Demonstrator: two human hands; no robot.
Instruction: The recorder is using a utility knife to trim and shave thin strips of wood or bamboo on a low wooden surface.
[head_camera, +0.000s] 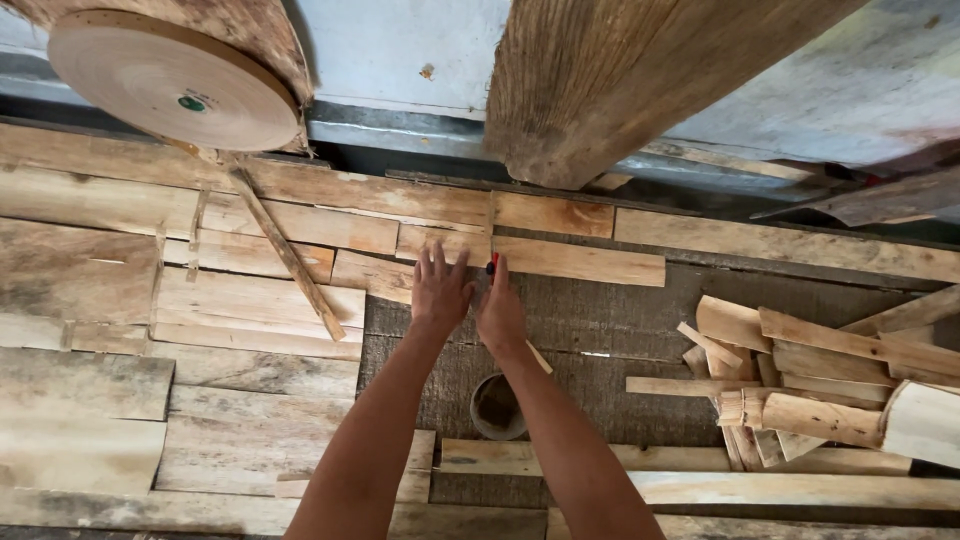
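Head view, both arms reach forward from 6 o'clock to frame centre. Left hand (438, 290) is flat, fingers spread, palm down, holding nothing; it rests on the near edge of a pale wood plank (545, 257) where that meets the dark woven mat (620, 320). Right hand (500, 312) sits just beside it at 3 o'clock, nearly touching, thumb and fingers pinched on a small red-tipped item (492, 265), probably a pencil or marker, tip against the plank; most of it is hidden by the hand. Plank runs 9-to-3 across centre, butted against more boards. Below the right wrist, at 6 o'clock, a round open container (497, 408) stands on the mat, contents unclear. At 9 o'clock: layered rough boards (250, 300) with a thin slat (285, 250) lying diagonally across them. At 3-4 o'clock: loose pile of short wood offcuts (800, 380). At 11 o'clock: big roll of pale veneer strip or tape (175, 80), face towards the camera. At 12-1 o'clock: thick rough timber post (610, 80) leaning in front of a grey wall.
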